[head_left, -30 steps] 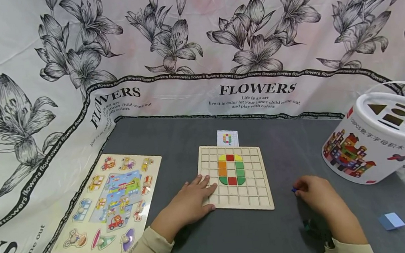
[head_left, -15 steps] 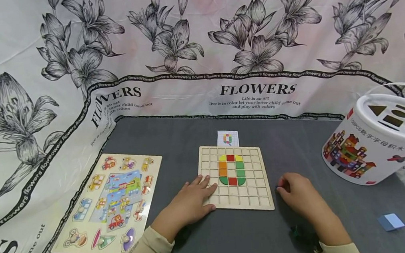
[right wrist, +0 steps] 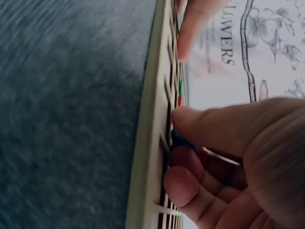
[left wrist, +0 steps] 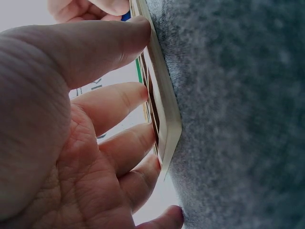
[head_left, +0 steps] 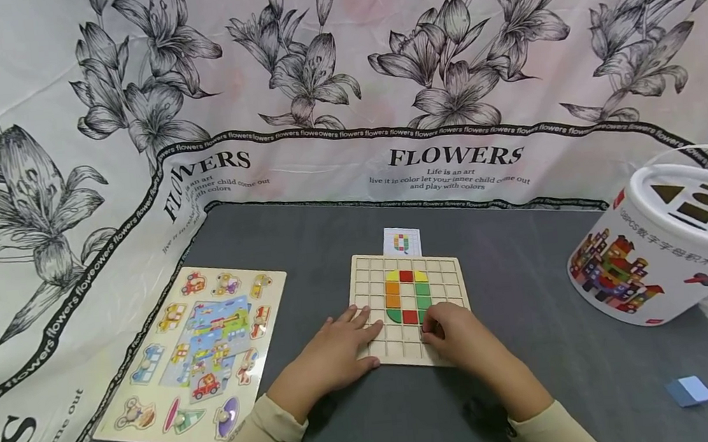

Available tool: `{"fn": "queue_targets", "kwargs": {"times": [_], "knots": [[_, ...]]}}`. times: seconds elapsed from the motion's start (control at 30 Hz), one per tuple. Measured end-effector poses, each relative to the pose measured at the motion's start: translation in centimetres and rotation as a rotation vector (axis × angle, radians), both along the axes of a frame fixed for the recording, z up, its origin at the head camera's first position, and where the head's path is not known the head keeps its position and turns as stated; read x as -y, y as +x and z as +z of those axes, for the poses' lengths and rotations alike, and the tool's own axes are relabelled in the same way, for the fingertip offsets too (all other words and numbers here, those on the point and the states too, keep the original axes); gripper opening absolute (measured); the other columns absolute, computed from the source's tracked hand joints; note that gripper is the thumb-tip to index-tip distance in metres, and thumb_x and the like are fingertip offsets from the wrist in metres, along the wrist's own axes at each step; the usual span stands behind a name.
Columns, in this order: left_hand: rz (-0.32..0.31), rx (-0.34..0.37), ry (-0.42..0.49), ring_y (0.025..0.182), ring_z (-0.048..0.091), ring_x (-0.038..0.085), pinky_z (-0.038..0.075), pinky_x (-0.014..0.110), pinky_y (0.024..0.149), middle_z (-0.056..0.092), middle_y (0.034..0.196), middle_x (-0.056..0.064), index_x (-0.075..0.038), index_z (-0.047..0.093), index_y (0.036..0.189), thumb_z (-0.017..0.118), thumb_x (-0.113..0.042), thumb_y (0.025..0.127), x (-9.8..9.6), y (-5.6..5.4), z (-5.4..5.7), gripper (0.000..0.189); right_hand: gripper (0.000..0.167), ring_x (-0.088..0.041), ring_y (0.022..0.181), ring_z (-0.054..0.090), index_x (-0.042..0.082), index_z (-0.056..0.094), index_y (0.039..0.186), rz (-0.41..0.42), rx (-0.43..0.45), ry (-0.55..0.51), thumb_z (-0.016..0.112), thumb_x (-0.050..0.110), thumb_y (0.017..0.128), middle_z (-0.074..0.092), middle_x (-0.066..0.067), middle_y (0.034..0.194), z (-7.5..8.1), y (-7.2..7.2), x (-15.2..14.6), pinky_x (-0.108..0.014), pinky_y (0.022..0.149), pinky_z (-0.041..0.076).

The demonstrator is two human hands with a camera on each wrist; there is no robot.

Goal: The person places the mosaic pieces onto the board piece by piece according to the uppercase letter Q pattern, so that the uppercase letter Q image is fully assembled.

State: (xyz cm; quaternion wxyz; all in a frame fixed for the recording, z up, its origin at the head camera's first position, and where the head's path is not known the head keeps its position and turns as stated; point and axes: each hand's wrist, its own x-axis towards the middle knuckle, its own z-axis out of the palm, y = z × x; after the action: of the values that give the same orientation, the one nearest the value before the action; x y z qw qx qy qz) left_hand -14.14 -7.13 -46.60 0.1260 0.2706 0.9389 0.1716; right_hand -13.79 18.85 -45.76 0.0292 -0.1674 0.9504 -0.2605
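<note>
Coloured ring (head_left: pixel 407 296) nearly filled on grid board (head_left: pixel 447 277). Left hand (head_left: pixel 334 352) flat, steadying the board; right hand (head_left: pixel 459 335) pinches a blue piece (right wrist: pixel 178 140) at a cell.

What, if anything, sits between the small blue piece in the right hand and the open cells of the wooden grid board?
Nothing visible. The right hand presses the small blue piece straight against the wooden grid board, just below the coloured ring of tiles; the left hand rests at the board's left edge, aside.

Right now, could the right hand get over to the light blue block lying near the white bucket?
Probably yes. The right hand pinches a small piece at the grid board; bare grey mat lies between it and the light blue block, but its grip is occupied.
</note>
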Motion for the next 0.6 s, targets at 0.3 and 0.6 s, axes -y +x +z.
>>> {"fn": "queue_targets", "kwargs": {"times": [0.3, 0.6], "knots": [[0.000, 0.000, -0.009, 0.166, 0.034, 0.033, 0.033, 0.063, 0.130, 0.043, 0.174, 0.009, -0.020, 0.058, 0.161, 0.077, -0.036, 0.102, -0.1, 0.0, 0.1, 0.064, 0.017, -0.011, 0.076, 0.052, 0.012, 0.072, 0.099, -0.046, 0.002, -0.049, 0.086, 0.004, 0.092, 0.062, 0.001, 0.091, -0.5, 0.5, -0.8, -0.027, 0.065, 0.046], [0.002, 0.016, -0.008, 0.166, 0.033, 0.034, 0.032, 0.064, 0.130, 0.042, 0.175, 0.009, -0.019, 0.057, 0.161, 0.077, -0.035, 0.102, -0.2, 0.1, 0.3, 0.064, 0.009, -0.011, 0.076, 0.052, 0.012, 0.077, 0.094, -0.068, 0.001, -0.026, 0.083, 0.006, 0.094, 0.062, 0.002, 0.086, -0.8, 0.5, -1.3, -0.027, 0.067, 0.047]]}}
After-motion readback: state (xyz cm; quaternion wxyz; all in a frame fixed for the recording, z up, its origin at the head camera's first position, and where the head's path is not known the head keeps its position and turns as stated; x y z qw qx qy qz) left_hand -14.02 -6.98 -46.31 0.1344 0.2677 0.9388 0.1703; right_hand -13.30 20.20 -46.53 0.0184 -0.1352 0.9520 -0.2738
